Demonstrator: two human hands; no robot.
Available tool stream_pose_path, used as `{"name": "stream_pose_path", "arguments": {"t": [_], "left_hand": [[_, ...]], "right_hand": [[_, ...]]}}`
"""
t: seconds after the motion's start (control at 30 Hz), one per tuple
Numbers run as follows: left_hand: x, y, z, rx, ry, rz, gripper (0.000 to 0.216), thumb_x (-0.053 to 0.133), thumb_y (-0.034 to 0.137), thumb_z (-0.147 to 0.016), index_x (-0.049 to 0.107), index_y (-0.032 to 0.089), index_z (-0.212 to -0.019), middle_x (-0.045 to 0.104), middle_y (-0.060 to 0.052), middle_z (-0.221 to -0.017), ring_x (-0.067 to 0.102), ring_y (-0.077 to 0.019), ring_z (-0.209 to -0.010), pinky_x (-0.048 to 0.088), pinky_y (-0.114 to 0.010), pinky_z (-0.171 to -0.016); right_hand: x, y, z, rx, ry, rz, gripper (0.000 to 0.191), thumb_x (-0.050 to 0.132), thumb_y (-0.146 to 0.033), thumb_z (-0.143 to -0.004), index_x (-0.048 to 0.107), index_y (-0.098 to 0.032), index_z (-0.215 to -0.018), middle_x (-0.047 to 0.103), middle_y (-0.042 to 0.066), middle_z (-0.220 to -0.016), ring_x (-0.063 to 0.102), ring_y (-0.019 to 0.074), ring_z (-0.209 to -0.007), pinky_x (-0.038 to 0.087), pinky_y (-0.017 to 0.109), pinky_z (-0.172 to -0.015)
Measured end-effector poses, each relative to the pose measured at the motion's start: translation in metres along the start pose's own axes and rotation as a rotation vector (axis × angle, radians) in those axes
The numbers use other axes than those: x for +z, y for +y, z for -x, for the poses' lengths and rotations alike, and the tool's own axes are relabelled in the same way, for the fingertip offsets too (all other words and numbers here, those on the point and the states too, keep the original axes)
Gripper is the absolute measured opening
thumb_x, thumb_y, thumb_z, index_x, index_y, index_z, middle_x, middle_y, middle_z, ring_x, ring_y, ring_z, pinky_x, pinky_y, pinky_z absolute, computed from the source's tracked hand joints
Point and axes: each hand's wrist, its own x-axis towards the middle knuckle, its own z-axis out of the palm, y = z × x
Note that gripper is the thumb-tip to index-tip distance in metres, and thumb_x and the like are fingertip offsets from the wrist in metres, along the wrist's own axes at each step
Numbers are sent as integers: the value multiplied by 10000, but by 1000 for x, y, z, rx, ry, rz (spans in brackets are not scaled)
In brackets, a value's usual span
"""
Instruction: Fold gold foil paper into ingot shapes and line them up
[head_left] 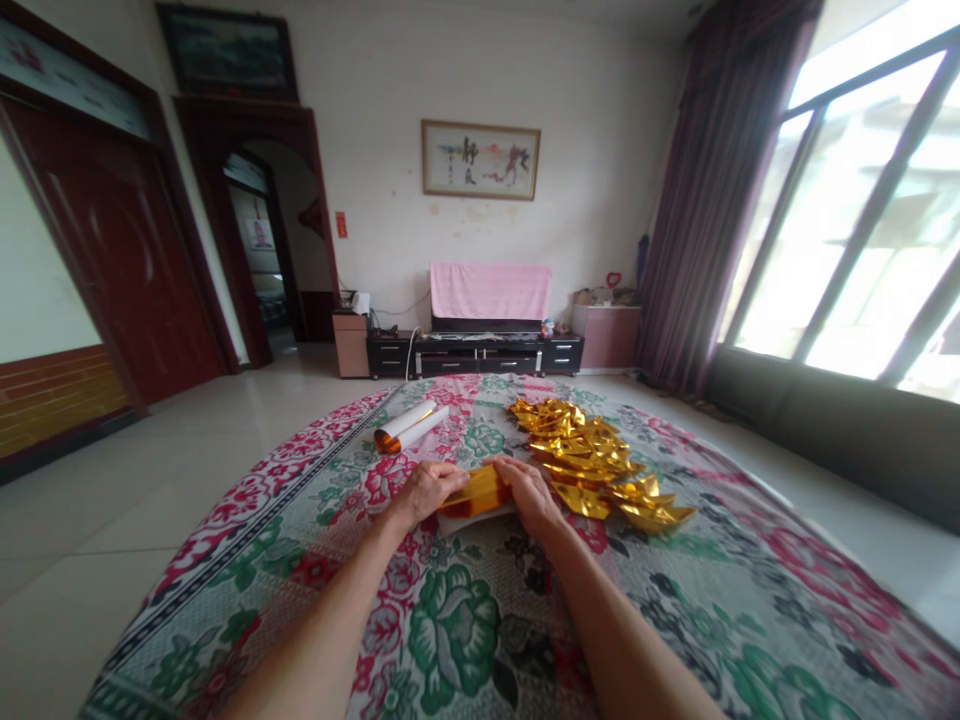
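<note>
A sheet of gold foil paper point(480, 492) with a white underside is held between my two hands, a little above the tablecloth. My left hand point(429, 494) pinches its left end between thumb and fingers. At the right end, my right hand point(529, 492) has its fingers closed over the upper edge. Just right of my right hand lies a pile of folded gold foil ingots point(592, 455), pointed and boat-shaped. Beyond my left hand rests a loosely rolled bundle of foil paper point(409, 428), white outside and gold inside.
A patterned tablecloth point(454, 630) in red, green and grey covers the round table. Past its far edge stands a low black cabinet point(480, 355), with a pink cloth point(491, 290) draped over something on it. A purple curtain point(686, 200) hangs beside the window at right.
</note>
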Motion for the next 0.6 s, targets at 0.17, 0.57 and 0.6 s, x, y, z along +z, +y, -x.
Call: {"name": "stream_pose_path", "arguments": {"t": [0.17, 0.57, 0.6], "left_hand": [[0, -6, -3, 66, 24, -23, 328, 564, 376, -712, 726, 119, -838, 688, -44, -712, 598, -176, -671, 424, -236, -603], [3, -8, -6, 99, 58, -7, 276, 588, 285, -676, 701, 134, -878, 689, -30, -742, 603, -147, -675, 453, -224, -633], [3, -7, -6, 110, 57, -10, 272, 585, 279, -678, 701, 133, -877, 689, -33, -743, 604, -149, -681, 454, -225, -639]], "right_hand": [[1, 4, -1, 57, -94, -117, 332, 707, -346, -556, 665, -185, -843, 654, -10, -649, 585, 156, -577, 458, 273, -593], [0, 9, -4, 63, -81, -87, 233, 701, -260, -513, 647, -179, -725, 611, -43, -572, 518, 97, -487, 433, 236, -541], [1, 8, -4, 72, -81, -97, 222, 693, -262, -513, 640, -182, -714, 604, -46, -561, 512, 97, -482, 428, 234, -531]]}}
